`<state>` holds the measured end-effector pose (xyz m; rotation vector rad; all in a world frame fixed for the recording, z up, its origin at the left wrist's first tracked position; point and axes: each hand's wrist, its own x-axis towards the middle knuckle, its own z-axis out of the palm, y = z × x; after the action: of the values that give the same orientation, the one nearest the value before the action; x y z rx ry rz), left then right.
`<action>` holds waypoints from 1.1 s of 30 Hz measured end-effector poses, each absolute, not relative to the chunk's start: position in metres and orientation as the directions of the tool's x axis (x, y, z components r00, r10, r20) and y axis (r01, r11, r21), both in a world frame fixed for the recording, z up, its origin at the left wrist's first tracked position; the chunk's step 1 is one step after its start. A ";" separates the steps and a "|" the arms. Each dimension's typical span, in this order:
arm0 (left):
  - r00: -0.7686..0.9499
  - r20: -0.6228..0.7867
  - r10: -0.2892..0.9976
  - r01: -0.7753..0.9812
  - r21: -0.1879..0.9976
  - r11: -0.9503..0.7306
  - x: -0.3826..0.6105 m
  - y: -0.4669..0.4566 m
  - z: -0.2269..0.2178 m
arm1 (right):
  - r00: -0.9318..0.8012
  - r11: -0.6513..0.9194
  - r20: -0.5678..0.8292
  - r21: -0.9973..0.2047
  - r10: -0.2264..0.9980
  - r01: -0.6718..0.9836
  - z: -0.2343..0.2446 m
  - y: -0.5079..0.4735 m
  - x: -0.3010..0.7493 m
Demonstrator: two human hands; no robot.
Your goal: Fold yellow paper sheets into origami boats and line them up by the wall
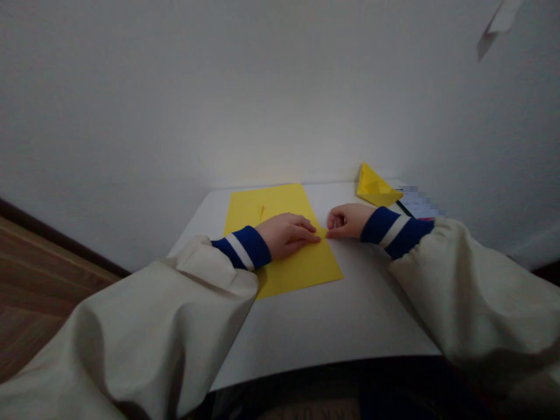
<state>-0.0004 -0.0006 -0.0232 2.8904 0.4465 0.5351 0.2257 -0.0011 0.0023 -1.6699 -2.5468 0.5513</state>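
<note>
A large yellow sheet of paper lies on a white table. My left hand rests on the sheet, palm down, its fingers stretched towards the right edge. Just beyond those fingertips, my right hand is closed in a pinch on a bit of yellow paper. Whether this bit is the sheet's own edge or a separate small piece, I cannot tell. A small folded yellow flap stands up from the sheet behind my left hand.
A folded yellow paper boat stands at the back right of the white table. Beside it lie a dark pen-like stick and a printed paper. A pale wall rises behind; a wooden panel is at left.
</note>
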 end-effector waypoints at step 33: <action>0.900 0.221 0.376 0.352 0.140 -0.925 0.002 -0.004 -0.015 | -0.438 0.403 -0.072 -0.282 0.896 0.871 0.004 -0.006 0.222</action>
<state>0.0025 -0.0037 -0.0154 2.9672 0.5697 0.3750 0.2215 -0.0064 0.0044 -1.6125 -2.5548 0.4280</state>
